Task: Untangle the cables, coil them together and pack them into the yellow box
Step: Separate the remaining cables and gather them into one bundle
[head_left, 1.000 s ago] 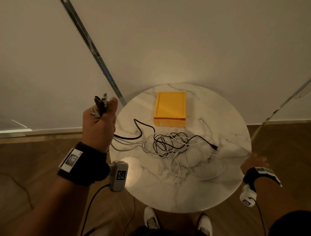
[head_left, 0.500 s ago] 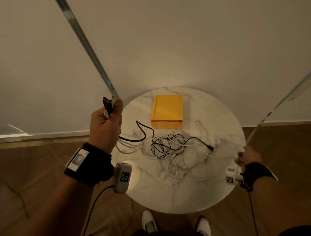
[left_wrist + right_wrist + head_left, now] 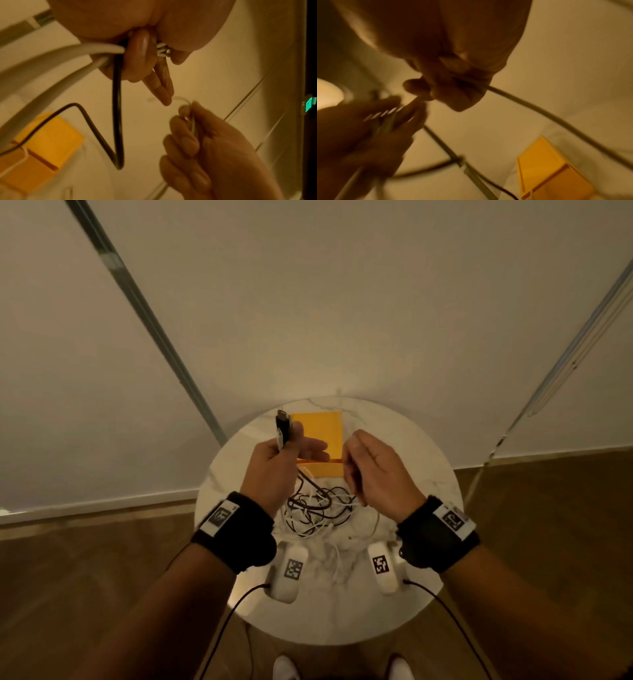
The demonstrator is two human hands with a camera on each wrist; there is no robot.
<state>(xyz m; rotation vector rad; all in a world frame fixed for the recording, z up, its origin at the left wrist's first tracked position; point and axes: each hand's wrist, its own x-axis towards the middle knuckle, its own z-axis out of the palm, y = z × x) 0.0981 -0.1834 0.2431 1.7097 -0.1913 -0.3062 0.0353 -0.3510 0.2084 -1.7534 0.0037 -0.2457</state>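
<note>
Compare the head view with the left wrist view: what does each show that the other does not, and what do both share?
Only the head view shows the round marble table, the tangled pile of cables lying on it, both wristbands and the shoes below. Only the left wrist view shows, from below, the left hand gripping thick white cables and a black cable together, and a thin white cable pinched in the right hand. Both show the two hands close together and the yellow box.
</note>
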